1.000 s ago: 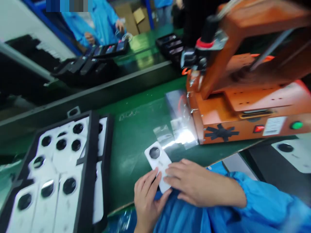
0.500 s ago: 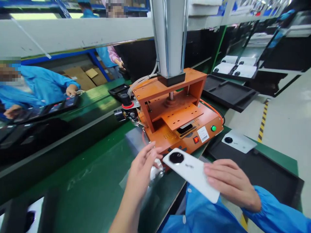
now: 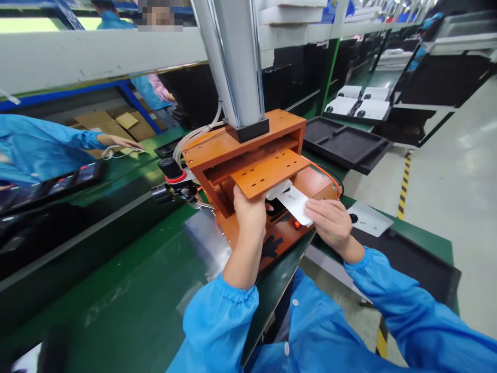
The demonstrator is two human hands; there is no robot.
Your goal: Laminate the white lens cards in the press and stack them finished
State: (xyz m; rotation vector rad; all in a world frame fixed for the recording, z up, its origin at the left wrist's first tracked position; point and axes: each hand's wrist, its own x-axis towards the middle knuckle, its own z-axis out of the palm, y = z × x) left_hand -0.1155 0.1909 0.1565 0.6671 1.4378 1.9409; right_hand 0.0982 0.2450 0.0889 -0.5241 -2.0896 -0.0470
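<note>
My right hand (image 3: 330, 221) grips the near end of a white phone back cover (image 3: 295, 203), fingers on top. The cover's far end reaches under the upper plate (image 3: 272, 172) of an orange press (image 3: 196, 155), so its black camera ring is mostly hidden. My left hand (image 3: 249, 213) is under the plate's left front corner, close to the black bed. Its fingers are mostly concealed by the plate, and whether they touch anything does not show. A small white piece (image 3: 278, 189) shows just beneath the plate's front edge.
Another white back cover (image 3: 371, 219) lies at the edge of a black tray (image 3: 423, 264) on the right. Empty-looking black trays (image 3: 341, 140) are stacked behind the press. A pressure regulator (image 3: 169, 178) juts from its left side. Across the bench, a co-worker's hand (image 3: 122, 142) is near white cords.
Both hands have moved forward to the press. The cover's camera end has gone under the upper plate, and my left hand has reached in beneath it. The view has shifted right.
</note>
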